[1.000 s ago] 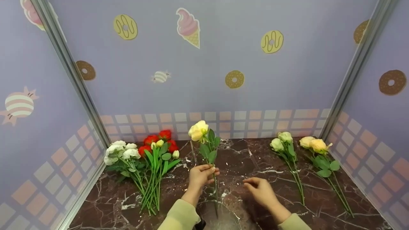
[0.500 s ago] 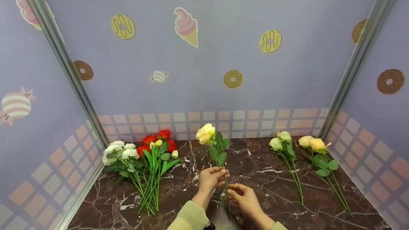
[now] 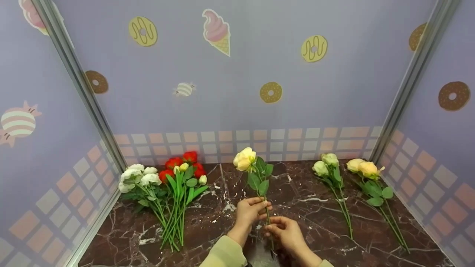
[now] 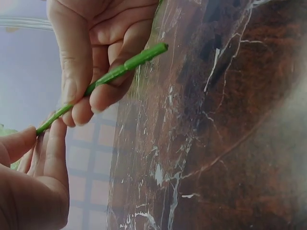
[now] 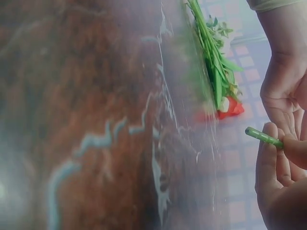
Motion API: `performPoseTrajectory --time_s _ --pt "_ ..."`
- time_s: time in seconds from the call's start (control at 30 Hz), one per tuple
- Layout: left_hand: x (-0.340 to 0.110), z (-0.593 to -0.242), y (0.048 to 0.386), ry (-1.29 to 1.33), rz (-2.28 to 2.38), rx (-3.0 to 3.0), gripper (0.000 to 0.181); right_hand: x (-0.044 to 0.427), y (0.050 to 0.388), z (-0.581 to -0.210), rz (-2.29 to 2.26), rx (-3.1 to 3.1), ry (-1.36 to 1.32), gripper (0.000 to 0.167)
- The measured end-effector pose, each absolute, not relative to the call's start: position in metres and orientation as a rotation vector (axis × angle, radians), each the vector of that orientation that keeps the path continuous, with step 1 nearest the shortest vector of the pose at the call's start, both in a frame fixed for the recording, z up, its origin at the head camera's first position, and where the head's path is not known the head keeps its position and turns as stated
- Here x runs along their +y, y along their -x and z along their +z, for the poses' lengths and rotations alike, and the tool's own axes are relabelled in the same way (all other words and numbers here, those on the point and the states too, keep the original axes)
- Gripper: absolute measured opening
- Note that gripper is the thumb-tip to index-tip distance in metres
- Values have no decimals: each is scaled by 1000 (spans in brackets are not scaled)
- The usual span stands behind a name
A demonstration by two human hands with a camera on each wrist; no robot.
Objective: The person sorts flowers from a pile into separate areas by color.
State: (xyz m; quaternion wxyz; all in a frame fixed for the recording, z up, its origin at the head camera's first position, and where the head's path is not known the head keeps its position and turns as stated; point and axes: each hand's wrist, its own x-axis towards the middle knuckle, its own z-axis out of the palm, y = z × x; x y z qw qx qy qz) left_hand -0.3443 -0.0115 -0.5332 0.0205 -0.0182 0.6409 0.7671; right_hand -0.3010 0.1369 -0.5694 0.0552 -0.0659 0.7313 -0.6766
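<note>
A pale yellow rose (image 3: 245,159) with green leaves stands upright in front of me in the head view, its stem tilted slightly. My left hand (image 3: 251,212) pinches the stem below the leaves, between thumb and fingers. Lower down, my right hand (image 3: 285,231) pinches the same stem. The left wrist view shows the green stem (image 4: 125,67) running past both hands to its bare cut end, my right hand (image 4: 103,57) nearer that end and my left hand (image 4: 36,177) farther up. In the right wrist view the stem end (image 5: 263,137) sticks out of my right hand (image 5: 283,182).
On the dark marble table (image 3: 304,256), white flowers (image 3: 139,176), red flowers (image 3: 174,163) and pale tulips (image 3: 185,198) lie at the left. Light green roses (image 3: 328,165) and peach roses (image 3: 367,168) lie at the right. Patterned walls (image 3: 245,74) enclose the back and sides.
The right hand has come in from the right and taken hold of the lower stem. The left hand has moved right and slightly nearer with the rose.
</note>
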Motion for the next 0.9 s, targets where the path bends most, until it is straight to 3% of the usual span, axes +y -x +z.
performPoseTrajectory --time_s 0.43,0.9 --pt "-37 -536 349 0 2318 2035 30 152 306 -569 -2140 2196 191 35" --pt "-116 -542 365 254 2286 2335 30 205 314 -561 -2151 2307 19 35"
